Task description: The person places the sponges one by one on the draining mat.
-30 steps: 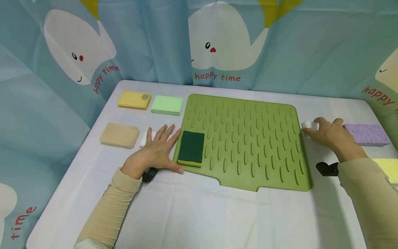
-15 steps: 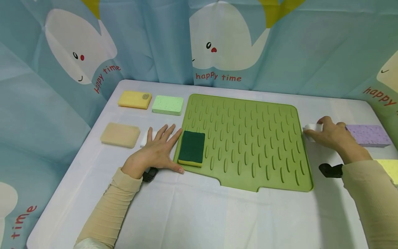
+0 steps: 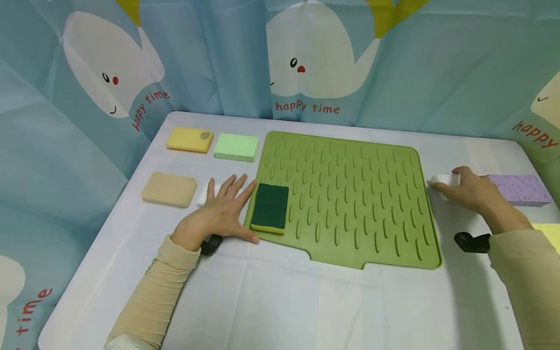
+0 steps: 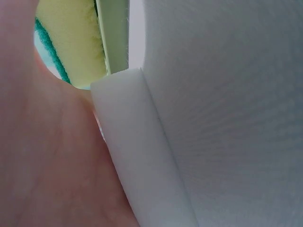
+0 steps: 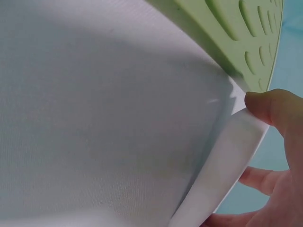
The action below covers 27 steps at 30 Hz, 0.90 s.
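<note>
Head view: right hand (image 3: 474, 193) pinches a white block (image 3: 447, 180) between thumb and fingers, just right of the green mat (image 3: 350, 204); right wrist view shows the thumb at the block's mat-side end. Left hand (image 3: 218, 213) is spread, thumb and index finger reaching the mat's left edge; second white block (image 4: 135, 142) partly beneath it, contact unclear. Just beside, on the mat: green-and-yellow sponge (image 3: 270, 206), dark green side up. Purple sponge (image 3: 520, 189) right of the right hand. Left of the mat, on the desk (image 3: 328, 311): light green sponge (image 3: 236, 147), beige sponge (image 3: 169, 189), yellow sponge (image 3: 188, 140).
</note>
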Tool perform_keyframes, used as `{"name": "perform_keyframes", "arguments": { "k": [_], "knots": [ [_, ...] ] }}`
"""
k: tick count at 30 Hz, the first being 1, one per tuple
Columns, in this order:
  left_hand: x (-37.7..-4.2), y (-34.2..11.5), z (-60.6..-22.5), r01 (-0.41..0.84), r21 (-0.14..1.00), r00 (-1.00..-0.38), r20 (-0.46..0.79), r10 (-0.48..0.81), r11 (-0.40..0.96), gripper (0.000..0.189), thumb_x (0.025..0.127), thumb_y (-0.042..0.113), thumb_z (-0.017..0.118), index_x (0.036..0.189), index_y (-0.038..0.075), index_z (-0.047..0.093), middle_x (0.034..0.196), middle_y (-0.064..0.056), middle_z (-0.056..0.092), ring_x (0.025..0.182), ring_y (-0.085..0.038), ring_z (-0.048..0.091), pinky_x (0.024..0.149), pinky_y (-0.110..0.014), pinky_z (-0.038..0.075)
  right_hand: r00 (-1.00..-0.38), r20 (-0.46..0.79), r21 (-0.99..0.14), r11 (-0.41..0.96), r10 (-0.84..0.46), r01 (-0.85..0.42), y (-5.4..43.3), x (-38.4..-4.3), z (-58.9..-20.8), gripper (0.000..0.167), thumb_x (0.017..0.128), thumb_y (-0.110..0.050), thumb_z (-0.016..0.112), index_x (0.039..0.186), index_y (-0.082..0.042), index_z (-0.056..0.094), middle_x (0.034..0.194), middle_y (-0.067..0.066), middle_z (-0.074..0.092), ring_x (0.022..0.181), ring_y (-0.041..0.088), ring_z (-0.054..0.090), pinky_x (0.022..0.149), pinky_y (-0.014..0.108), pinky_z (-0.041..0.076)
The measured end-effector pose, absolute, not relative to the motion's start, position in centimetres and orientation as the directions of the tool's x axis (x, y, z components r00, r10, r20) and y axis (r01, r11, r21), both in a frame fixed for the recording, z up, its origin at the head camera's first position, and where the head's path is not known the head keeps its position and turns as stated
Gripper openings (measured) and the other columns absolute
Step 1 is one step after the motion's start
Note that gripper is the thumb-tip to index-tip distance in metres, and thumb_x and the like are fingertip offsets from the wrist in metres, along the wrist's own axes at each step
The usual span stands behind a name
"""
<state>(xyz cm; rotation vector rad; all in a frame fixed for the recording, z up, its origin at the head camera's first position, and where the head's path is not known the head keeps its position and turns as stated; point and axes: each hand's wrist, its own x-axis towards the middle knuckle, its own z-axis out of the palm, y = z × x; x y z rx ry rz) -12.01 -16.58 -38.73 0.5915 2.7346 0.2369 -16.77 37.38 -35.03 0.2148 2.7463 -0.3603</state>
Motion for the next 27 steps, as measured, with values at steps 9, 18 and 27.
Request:
{"name": "perform_keyframes", "arguments": {
  "k": [9,18,27],
  "knots": [
    [-12.1,-16.6,-38.7,0.375,0.219,-0.857,-0.29,0.427,0.901,0.135,0.063,0.08,0.073,0.161,0.022,0.002,0.169,-0.009,-0.004,0.155,-0.035,-0.004,0.113,-0.072,-0.008,-0.948,-0.31,-0.251,0.955,0.072,0.155,37.6,-16.3,-34.9,0.084,0.098,-0.055,0.046,0.138,0.017,0.026,0.124,0.052,0.03,0.11,0.064,0.035,0.083,0.07,0.039],
    [-12.0,-16.6,-38.6,0.366,0.228,-0.857,-0.297,0.422,0.903,0.135,0.063,0.079,0.074,0.162,0.021,0.003,0.168,-0.01,-0.003,0.155,-0.035,-0.004,0.113,-0.072,-0.009,-0.97,-0.231,-0.279,0.951,0.068,0.133,37.0,-16.0,-34.6,0.082,0.097,-0.054,0.051,0.141,0.012,0.029,0.13,0.052,0.024,0.116,0.065,0.029,0.085,0.075,0.034],
    [-12.1,-16.5,-38.7,0.369,0.218,-0.856,-0.298,0.422,0.903,0.135,0.063,0.08,0.073,0.162,0.022,0.002,0.168,-0.009,-0.004,0.155,-0.035,-0.005,0.113,-0.072,-0.009,-0.988,-0.151,-0.301,0.951,0.028,0.073,36.1,-15.7,-34.6,0.075,0.095,-0.048,0.056,0.141,0.007,0.034,0.138,0.051,0.023,0.124,0.068,0.024,0.089,0.076,0.031]
  ]
}}
